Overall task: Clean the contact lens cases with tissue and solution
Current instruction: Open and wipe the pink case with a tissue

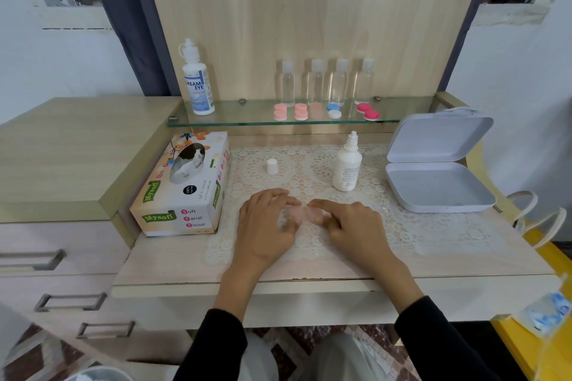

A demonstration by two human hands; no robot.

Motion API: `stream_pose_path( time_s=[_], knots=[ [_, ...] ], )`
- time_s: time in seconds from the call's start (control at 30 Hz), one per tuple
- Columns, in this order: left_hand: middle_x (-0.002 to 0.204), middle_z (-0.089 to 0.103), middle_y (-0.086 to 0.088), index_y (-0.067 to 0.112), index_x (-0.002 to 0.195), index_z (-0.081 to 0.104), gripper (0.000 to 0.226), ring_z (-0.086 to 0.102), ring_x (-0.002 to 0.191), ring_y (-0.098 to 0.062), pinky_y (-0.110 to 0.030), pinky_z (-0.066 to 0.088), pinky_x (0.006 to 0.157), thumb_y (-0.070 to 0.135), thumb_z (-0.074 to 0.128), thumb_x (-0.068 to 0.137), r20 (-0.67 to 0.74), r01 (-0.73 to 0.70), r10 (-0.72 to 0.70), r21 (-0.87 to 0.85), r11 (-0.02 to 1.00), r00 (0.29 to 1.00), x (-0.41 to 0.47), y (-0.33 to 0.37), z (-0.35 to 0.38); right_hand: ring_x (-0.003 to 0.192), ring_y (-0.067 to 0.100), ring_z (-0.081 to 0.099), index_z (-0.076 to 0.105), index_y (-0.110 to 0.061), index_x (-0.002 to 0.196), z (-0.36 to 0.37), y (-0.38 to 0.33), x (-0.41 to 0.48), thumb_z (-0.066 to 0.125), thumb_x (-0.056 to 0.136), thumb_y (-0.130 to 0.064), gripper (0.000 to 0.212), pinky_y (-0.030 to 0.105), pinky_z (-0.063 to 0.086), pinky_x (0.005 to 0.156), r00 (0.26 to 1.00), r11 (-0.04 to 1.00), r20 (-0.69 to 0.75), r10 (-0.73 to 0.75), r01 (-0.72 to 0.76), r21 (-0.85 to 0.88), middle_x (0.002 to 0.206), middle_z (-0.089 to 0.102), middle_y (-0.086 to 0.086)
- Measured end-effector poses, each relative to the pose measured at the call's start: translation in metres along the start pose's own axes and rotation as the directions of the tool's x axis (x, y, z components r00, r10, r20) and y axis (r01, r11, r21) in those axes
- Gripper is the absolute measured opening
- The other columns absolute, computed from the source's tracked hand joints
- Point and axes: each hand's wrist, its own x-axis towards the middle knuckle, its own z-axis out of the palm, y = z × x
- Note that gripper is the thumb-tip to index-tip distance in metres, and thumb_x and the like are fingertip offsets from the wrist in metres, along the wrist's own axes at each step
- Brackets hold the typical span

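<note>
Here, left hand (265,227), right hand (357,227) hold one case (301,214); four bottles (315,83).

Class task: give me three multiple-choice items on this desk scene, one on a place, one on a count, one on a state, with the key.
1. The tissue box lies: A left of the lace mat; B on the floor; C in a drawer.
2. Clear bottles on the glass shelf: A two; B four; C six.
3. The white box is: A open; B shut; C upside down.
Key: 1 A, it stands at the mat's left edge; 2 B, four stand in a row; 3 A, its lid is raised.
</note>
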Motion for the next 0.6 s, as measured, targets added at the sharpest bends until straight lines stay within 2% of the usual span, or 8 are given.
stream_pose_path(
  time_s=[0.1,0.2,0.3,0.4,0.5,0.6],
  knots=[
    [0.122,0.053,0.013,0.028,0.102,0.063,0.027,0.043,0.117,-0.009,-0.032,0.034,0.101,0.039,0.071,0.079,-0.004,0.041,-0.041,-0.014,0.999,0.999,0.001,-0.0001,0.0001,0.065,0.022,0.055,0.059,-0.047,0.119,0.0002,0.0003,0.0004,0.053,0.09,-0.027,0.035,0.028,0.036,0.056,1.0,1.0,0.015,0.003,-0.003,-0.008,0.064,0.058,-0.003],
    [0.115,0.053,0.016,0.027,0.107,0.059,0.042,0.042,0.109,-0.004,-0.026,0.034,0.094,0.05,0.072,0.075,-0.025,0.043,-0.044,-0.043,0.998,0.999,0.0014,0.0011,-0.001,0.065,0.023,0.056,0.058,-0.047,0.118,0.0009,0.0007,0.0007,0.053,0.09,-0.028,0.034,0.029,0.041,0.057,1.0,1.0,0.019,0.018,-0.017,-0.009,0.063,0.06,-0.002],
    [0.121,0.052,0.017,0.03,0.117,0.058,0.041,0.041,0.116,-0.005,-0.03,0.033,0.101,0.04,0.07,0.079,-0.019,0.003,-0.004,-0.033,0.999,1.0,0.0009,0.0002,-0.0006,0.063,0.023,0.056,0.059,-0.046,0.117,0.0005,0.0,0.0003,0.054,0.09,-0.028,0.033,0.03,0.043,0.057,1.0,1.0,0.011,0.015,-0.015,0.008,0.061,0.058,-0.002],
    [0.124,0.054,0.012,0.029,0.107,0.064,0.028,0.043,0.12,-0.011,-0.036,0.035,0.103,0.03,0.069,0.08,-0.012,0.002,-0.002,-0.012,1.0,1.0,0.0009,-0.0024,0.0015,0.063,0.023,0.056,0.06,-0.045,0.117,-0.0002,-0.0008,0.0003,0.054,0.09,-0.027,0.033,0.031,0.045,0.058,1.0,1.0,0.01,0.012,-0.012,0.019,0.061,0.059,-0.002],
    [0.123,0.054,0.011,0.026,0.103,0.064,0.028,0.043,0.118,-0.01,-0.033,0.035,0.101,0.037,0.072,0.079,-0.016,0.04,-0.04,-0.047,0.998,0.999,0.0017,-0.0026,0.0017,0.062,0.023,0.056,0.061,-0.045,0.117,-0.0007,-0.0016,-0.0002,0.054,0.09,-0.027,0.033,0.03,0.044,0.057,1.0,1.0,0.008,0.011,-0.011,0.015,0.059,0.056,-0.003],
    [0.124,0.054,0.012,0.026,0.112,0.061,0.042,0.042,0.118,-0.009,-0.031,0.035,0.101,0.045,0.073,0.076,-0.009,0.027,-0.027,-0.041,0.999,1.0,0.0018,-0.001,0.0006,0.062,0.022,0.055,0.061,-0.044,0.116,-0.001,-0.0014,-0.0008,0.054,0.09,-0.026,0.033,0.031,0.046,0.058,1.0,1.0,-0.003,0.012,-0.012,0.011,0.059,0.056,-0.003]
  ],
)
